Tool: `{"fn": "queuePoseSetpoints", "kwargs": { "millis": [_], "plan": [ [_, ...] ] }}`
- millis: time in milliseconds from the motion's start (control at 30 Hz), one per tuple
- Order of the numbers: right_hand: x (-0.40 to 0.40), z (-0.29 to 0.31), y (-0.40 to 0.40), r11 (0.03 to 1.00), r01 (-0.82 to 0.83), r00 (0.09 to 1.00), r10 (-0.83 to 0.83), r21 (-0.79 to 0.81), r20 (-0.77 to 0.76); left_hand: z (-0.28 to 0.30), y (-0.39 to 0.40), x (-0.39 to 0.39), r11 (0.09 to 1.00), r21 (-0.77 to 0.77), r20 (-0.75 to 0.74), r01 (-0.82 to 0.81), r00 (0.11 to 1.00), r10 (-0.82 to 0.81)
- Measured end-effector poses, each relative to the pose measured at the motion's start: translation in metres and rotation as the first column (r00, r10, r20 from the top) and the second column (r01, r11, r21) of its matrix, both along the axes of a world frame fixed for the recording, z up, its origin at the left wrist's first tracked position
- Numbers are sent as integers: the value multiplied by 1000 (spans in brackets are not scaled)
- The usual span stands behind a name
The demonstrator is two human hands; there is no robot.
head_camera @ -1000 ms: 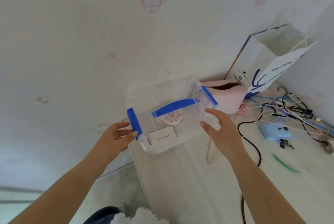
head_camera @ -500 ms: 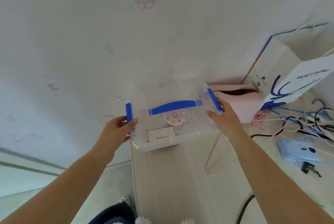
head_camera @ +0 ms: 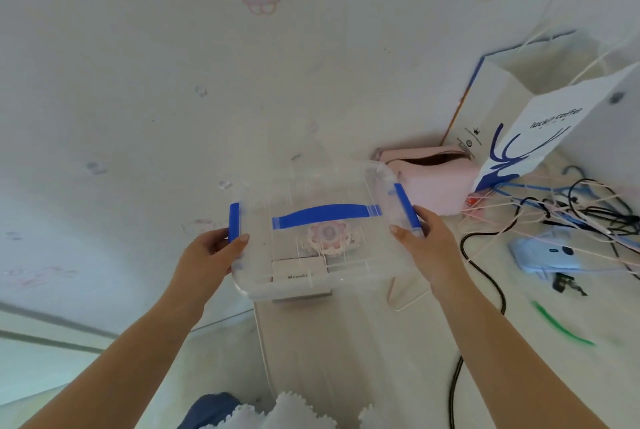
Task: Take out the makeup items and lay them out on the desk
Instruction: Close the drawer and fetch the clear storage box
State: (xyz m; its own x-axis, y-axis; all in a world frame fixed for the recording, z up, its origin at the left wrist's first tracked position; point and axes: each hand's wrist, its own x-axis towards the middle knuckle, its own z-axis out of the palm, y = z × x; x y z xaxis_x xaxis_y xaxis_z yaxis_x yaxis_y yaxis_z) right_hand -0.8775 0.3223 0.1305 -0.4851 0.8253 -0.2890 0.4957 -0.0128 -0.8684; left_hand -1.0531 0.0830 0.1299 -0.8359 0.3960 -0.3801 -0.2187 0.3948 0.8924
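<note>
White paper bag (head_camera: 540,137) reads "luckin coffee".

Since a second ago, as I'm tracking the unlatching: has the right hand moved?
Yes. The right hand has gone up and back, toward the pink pouch, onto the right clip of the box.

One clear plastic box (head_camera: 318,227) with two blue side clips and one blue handle (head_camera: 325,214). Inside, one pink round item (head_camera: 327,234) and one white carton (head_camera: 299,272), possibly more. Two hands. One pink pouch (head_camera: 436,186), one paper bag (head_camera: 533,137), several tangled cables (head_camera: 568,210).
</note>
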Motion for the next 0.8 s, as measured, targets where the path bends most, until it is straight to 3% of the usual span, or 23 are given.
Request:
{"fn": "queuePoseSetpoints", "kwargs": {
  "millis": [200,467,600,800],
  "plan": [
    [23,8,-48,982,187,979,-186,-2,-81,2,-8,-4,999,34,-152,29,988,-24],
    [39,21,-126,891,450,890,-442,57,-111,3,-25,-27,961,73,-212,266,946,-246],
    [43,21,-194,810,580,813,-570,84,-117,6,-48,-47,882,107,-236,460,873,-427],
    [32,16,-340,600,800,595,-789,20,-152,9,-98,-76,672,77,-253,737,666,-701]
  ]
}}
